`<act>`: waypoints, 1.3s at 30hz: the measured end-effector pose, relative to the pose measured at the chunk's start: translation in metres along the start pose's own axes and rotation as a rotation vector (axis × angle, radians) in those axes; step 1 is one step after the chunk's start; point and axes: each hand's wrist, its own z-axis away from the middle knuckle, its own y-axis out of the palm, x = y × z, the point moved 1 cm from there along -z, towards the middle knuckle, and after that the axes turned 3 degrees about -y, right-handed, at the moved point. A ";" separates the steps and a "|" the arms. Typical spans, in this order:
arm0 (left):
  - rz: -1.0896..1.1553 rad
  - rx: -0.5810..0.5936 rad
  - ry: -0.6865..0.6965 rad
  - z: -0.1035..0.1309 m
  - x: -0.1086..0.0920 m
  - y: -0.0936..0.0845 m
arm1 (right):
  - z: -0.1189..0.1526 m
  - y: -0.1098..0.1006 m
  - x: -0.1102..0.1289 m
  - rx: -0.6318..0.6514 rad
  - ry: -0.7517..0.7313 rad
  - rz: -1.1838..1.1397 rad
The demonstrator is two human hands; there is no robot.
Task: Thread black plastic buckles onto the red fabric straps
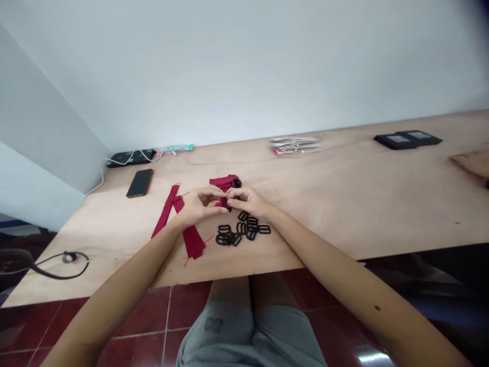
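Over the middle of the table my left hand (196, 206) and my right hand (248, 200) meet, fingertips pinched. Between them is a short red fabric strap (222, 202) with a black piece on it, which looks like a slide buckle; the fingers partly cover it. Just behind the fingers lies a small stack of red straps (221, 181) with black parts at its right end. Loose black slide buckles (250, 227) are heaped in front of my right hand. Flat red fabric strips (193, 242) lie beside and under my left wrist, some with loose threads.
A phone (139, 183) lies at the left, with a black box (130, 158) and white cable behind it. Plastic packets (294, 146) rest near the wall. Two black devices (407, 139) sit far right. A black cable loop (61, 265) lies at the table's front left corner.
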 end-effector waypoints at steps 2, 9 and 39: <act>0.029 -0.058 -0.029 0.000 0.000 -0.001 | 0.000 0.000 -0.003 -0.064 0.022 -0.070; 0.057 -0.164 -0.051 0.001 -0.001 -0.003 | 0.000 0.004 -0.001 -0.184 0.096 -0.297; -0.070 -0.153 0.077 0.000 -0.002 0.000 | -0.001 0.007 0.006 -0.138 0.145 -0.488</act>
